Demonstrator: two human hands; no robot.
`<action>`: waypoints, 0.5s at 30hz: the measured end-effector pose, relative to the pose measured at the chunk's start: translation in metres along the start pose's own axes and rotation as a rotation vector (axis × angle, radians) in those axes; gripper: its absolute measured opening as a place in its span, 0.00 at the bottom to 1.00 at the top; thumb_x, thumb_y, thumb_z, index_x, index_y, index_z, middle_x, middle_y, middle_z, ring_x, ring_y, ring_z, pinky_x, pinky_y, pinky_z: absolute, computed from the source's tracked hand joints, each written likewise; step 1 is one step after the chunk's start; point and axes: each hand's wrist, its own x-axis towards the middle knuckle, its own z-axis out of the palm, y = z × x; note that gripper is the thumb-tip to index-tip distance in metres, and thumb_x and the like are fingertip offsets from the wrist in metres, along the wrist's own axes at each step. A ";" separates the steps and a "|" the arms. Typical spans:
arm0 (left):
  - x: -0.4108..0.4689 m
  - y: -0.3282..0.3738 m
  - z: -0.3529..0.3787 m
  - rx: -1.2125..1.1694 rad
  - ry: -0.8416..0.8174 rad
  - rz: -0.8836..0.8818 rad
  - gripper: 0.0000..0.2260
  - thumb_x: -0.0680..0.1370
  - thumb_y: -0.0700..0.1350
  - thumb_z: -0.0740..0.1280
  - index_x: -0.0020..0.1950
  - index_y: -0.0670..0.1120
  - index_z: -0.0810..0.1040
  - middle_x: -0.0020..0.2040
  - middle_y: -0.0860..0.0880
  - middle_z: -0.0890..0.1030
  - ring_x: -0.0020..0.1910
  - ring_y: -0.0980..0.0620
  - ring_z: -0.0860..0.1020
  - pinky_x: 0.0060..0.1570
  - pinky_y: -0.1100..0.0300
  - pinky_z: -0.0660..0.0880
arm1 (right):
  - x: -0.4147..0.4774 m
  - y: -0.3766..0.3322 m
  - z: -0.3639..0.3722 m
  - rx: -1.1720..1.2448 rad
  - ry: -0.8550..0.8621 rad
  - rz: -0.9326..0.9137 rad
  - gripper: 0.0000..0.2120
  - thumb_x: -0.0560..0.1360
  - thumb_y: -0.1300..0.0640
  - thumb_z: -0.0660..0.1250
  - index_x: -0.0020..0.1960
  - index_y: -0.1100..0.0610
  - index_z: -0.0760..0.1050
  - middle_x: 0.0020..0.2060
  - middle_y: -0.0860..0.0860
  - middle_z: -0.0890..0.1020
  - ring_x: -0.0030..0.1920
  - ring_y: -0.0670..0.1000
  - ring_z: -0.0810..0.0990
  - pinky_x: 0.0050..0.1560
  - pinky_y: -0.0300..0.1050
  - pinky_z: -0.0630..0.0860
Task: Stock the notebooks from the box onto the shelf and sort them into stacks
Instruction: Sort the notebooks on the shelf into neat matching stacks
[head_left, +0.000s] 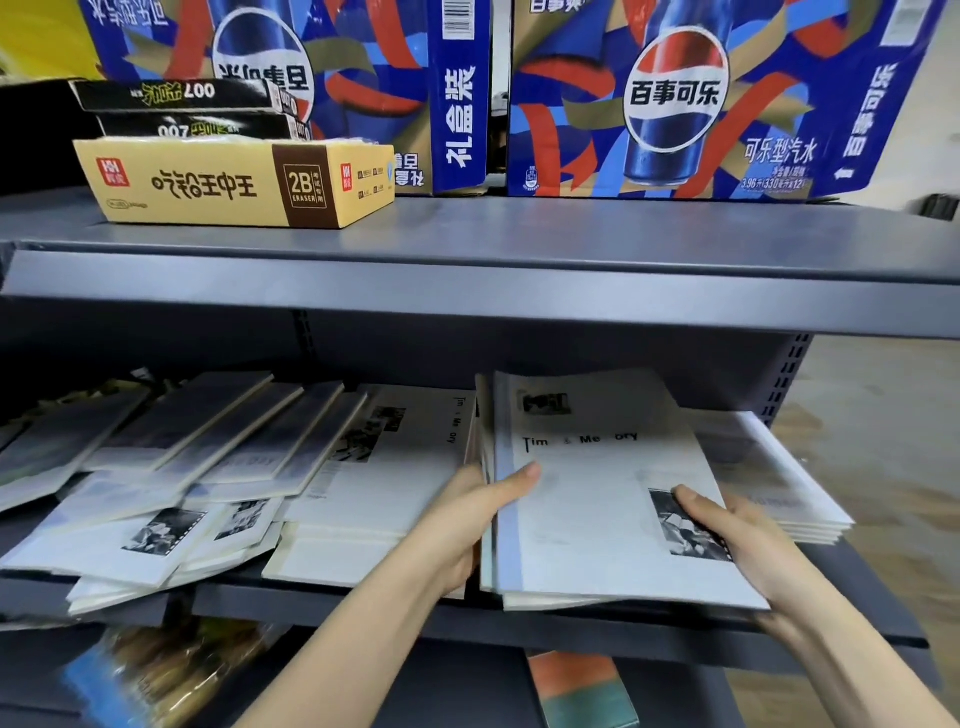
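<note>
With our left hand (470, 512) and right hand (737, 540) clamped on the notebook stack (597, 499) at 5 o'clock on the shelf (467, 301), we risk it sliding off the front lip, since it overhangs.

Count, head view.

Hands: 2, lower centre and lower right of the frame: left hand (470, 519), right hand (737, 540).

Blue cola cartons: 2, across the top: left cola carton (291, 67), right cola carton (675, 98).

Yellow eraser box (234, 184): 1, upper left.

Black boxes (176, 96): 2, stacked behind it.

Grey shelf boards (467, 244): 2 in view.

Notebooks: loose notebooks (197, 467) at middle left overlap, exact number not determinable; held stack (597, 499) and right stack (769, 467), several each, edges too blurred to count.
</note>
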 end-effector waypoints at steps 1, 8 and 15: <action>0.002 0.001 0.002 0.028 0.029 0.050 0.40 0.64 0.57 0.77 0.70 0.43 0.66 0.65 0.48 0.75 0.64 0.50 0.73 0.68 0.50 0.67 | -0.001 0.000 0.001 -0.035 -0.008 -0.010 0.15 0.73 0.54 0.66 0.56 0.61 0.77 0.48 0.56 0.85 0.45 0.55 0.85 0.39 0.43 0.82; 0.008 0.008 0.001 0.101 0.071 0.211 0.25 0.75 0.42 0.69 0.70 0.48 0.65 0.64 0.52 0.75 0.63 0.54 0.73 0.66 0.59 0.65 | 0.008 -0.003 0.009 -0.226 0.010 -0.115 0.14 0.77 0.58 0.64 0.62 0.52 0.73 0.54 0.46 0.83 0.55 0.47 0.81 0.59 0.48 0.74; 0.014 -0.004 0.003 0.100 0.095 0.239 0.29 0.75 0.43 0.69 0.74 0.50 0.61 0.67 0.52 0.73 0.66 0.52 0.72 0.70 0.49 0.65 | 0.019 0.001 0.017 -0.420 0.087 -0.242 0.15 0.78 0.62 0.62 0.62 0.49 0.69 0.53 0.36 0.77 0.56 0.39 0.75 0.58 0.38 0.65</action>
